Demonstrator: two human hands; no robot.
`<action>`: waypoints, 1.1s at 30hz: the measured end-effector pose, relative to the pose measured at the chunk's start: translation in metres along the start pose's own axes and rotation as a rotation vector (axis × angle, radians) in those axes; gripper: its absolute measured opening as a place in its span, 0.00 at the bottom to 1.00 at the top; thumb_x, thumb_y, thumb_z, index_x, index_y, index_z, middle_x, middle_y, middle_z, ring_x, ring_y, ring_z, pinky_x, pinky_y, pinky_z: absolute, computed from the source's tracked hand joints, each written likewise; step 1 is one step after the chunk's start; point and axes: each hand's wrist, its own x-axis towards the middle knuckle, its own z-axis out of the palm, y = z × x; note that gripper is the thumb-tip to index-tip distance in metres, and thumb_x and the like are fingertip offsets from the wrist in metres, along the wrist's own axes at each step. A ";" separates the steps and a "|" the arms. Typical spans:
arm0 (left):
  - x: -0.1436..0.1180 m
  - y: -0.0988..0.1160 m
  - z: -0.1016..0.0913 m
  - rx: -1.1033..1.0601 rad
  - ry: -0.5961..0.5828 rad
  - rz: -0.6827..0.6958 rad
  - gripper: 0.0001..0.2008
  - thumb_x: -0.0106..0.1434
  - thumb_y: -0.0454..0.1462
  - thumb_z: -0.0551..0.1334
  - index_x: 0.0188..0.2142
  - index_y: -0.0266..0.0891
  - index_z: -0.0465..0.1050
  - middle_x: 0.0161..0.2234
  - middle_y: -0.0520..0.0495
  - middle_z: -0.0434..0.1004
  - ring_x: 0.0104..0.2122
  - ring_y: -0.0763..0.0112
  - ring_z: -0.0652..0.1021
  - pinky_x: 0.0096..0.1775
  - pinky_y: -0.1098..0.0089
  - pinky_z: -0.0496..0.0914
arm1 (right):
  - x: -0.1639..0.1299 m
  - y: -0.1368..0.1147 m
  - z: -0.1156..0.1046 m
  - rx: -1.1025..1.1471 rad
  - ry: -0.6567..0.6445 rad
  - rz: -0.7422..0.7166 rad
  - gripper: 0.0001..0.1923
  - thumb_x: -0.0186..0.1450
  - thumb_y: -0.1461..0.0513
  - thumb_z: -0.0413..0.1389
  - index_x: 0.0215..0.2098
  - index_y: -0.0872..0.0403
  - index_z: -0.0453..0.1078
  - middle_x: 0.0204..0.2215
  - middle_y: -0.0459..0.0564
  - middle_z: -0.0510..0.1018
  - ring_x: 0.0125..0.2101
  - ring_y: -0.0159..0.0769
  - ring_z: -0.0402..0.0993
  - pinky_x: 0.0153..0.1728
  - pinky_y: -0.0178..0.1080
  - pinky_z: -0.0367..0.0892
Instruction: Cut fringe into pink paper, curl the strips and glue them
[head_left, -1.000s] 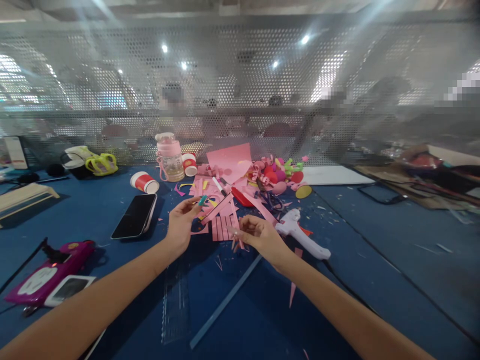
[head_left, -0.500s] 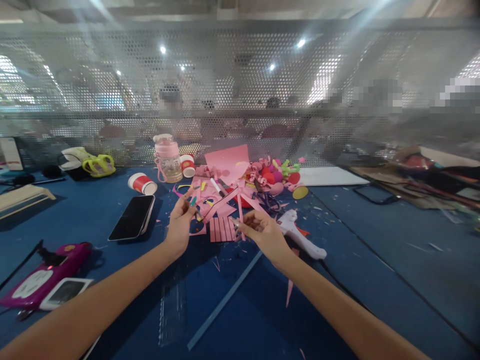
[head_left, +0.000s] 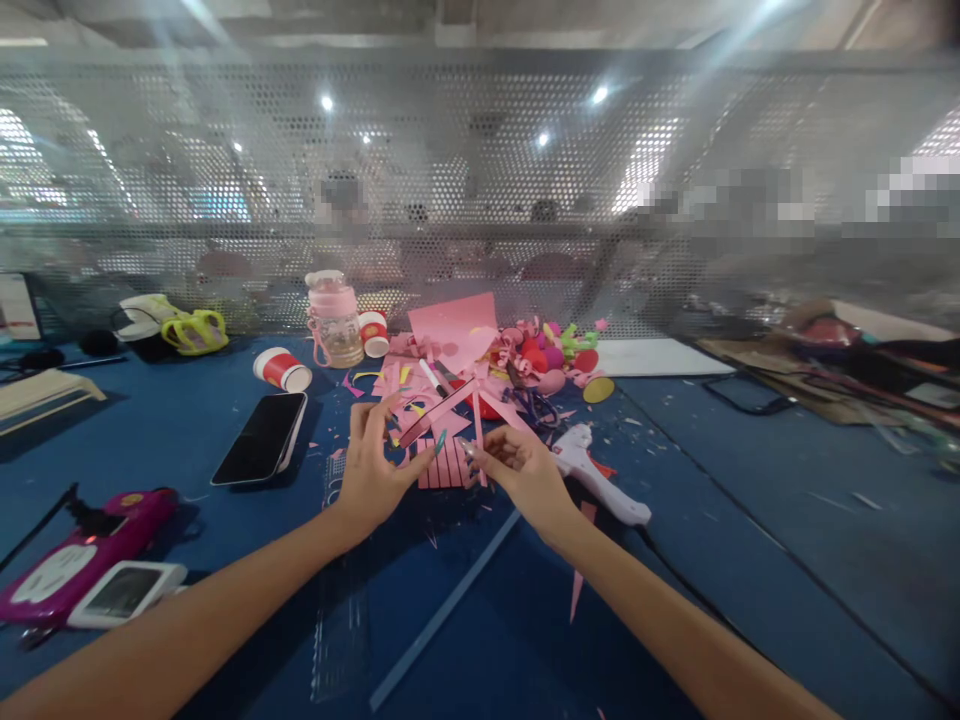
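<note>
My left hand [head_left: 375, 470] is open, thumb stretched toward the middle and fingers raised apart, beside the lower end of a slanting pink strip [head_left: 439, 412]. My right hand [head_left: 521, 470] is closed, its thumb and fingertips around an upright narrow pink strip [head_left: 477, 415]. These strips and another meet at a point above the hands. Just below and between the hands is a pink piece with dark parallel lines [head_left: 442, 465]. Behind lies a heap of pink scraps and cut-outs [head_left: 450, 375]. A white glue gun [head_left: 596, 475] rests right of my right hand.
On the blue table are a phone [head_left: 262, 438], paper cups [head_left: 283, 370], a pink-lidded bottle [head_left: 335, 318], a purple device [head_left: 82, 560], a clear ruler [head_left: 339, 640] and a long bluish strip [head_left: 446, 608]. A perforated metal screen [head_left: 480, 180] stands behind.
My left hand has opened, its thumb swinging right and away from the fingers. My right hand stays by the upright strip. The view has shifted slightly.
</note>
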 end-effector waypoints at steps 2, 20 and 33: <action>0.000 -0.001 0.000 0.007 -0.073 -0.037 0.22 0.52 0.40 0.63 0.47 0.42 0.66 0.26 0.52 0.63 0.24 0.72 0.65 0.30 0.71 0.62 | -0.002 -0.001 0.003 -0.026 -0.012 0.003 0.13 0.52 0.54 0.58 0.25 0.54 0.63 0.18 0.44 0.70 0.19 0.29 0.67 0.22 0.34 0.62; 0.005 -0.019 0.011 -0.336 -0.109 -0.319 0.10 0.52 0.37 0.61 0.35 0.38 0.73 0.30 0.49 0.72 0.28 0.72 0.70 0.30 0.73 0.64 | -0.009 -0.007 0.016 0.102 -0.151 -0.012 0.15 0.51 0.52 0.59 0.24 0.54 0.63 0.17 0.43 0.69 0.18 0.27 0.65 0.22 0.34 0.63; 0.002 -0.002 0.019 -0.879 -0.338 -0.530 0.16 0.49 0.39 0.65 0.38 0.37 0.70 0.34 0.49 0.74 0.35 0.70 0.74 0.43 0.66 0.66 | -0.011 -0.010 0.021 0.120 -0.204 0.047 0.13 0.51 0.56 0.60 0.24 0.56 0.65 0.19 0.43 0.70 0.18 0.26 0.65 0.21 0.32 0.62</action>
